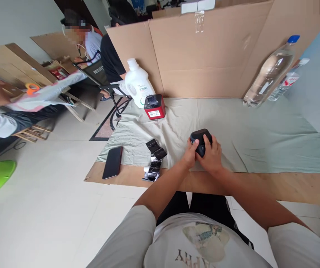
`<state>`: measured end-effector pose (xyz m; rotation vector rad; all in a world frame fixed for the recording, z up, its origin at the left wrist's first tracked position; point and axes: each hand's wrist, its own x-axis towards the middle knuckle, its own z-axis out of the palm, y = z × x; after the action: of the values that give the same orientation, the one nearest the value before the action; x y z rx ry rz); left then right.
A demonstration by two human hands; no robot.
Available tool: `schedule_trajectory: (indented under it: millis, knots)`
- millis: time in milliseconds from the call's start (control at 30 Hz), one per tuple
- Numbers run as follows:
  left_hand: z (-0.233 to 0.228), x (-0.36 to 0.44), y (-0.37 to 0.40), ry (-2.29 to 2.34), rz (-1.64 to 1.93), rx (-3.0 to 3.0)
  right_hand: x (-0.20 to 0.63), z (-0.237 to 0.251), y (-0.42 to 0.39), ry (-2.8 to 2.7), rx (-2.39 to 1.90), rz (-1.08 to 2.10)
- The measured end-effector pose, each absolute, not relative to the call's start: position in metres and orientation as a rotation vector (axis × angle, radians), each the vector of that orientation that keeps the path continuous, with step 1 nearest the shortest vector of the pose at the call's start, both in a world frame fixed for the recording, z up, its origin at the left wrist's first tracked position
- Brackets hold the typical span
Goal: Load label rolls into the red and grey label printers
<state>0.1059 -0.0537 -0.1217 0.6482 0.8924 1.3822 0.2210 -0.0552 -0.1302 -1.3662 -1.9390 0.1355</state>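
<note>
A small rounded black device point(200, 138) rests on the pale green cloth point(254, 137) near the table's front edge. Both of my hands are closed around it: my left hand point(190, 154) grips its left side and my right hand point(212, 156) covers its right side and front. The underside of the device is hidden by my fingers. To the left of my hands lies a crumpled strip of black and silver packaging point(154, 160).
A black phone point(112, 162) lies at the table's left front corner. A red and black box-shaped device point(154, 106) and a white jug point(138, 83) stand at the back left. Two clear water bottles point(271, 70) lean against the cardboard wall point(204, 56). Other people sit at left.
</note>
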Motion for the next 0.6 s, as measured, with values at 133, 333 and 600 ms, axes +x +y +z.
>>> schedule_trajectory:
  millis: [133,333,600]
  knots:
    - [-0.128,0.092,-0.053,0.965,1.417,0.759,0.226,-0.135,-0.084,-2.064,-1.174,0.222]
    - [-0.143,0.076,-0.059,0.856,1.394,0.838,0.261,-0.129,-0.043,-1.822,-1.106,0.538]
    - [-0.155,0.073,-0.056,0.898,1.41,0.904,0.222,-0.154,-0.024,-1.615,-1.056,0.997]
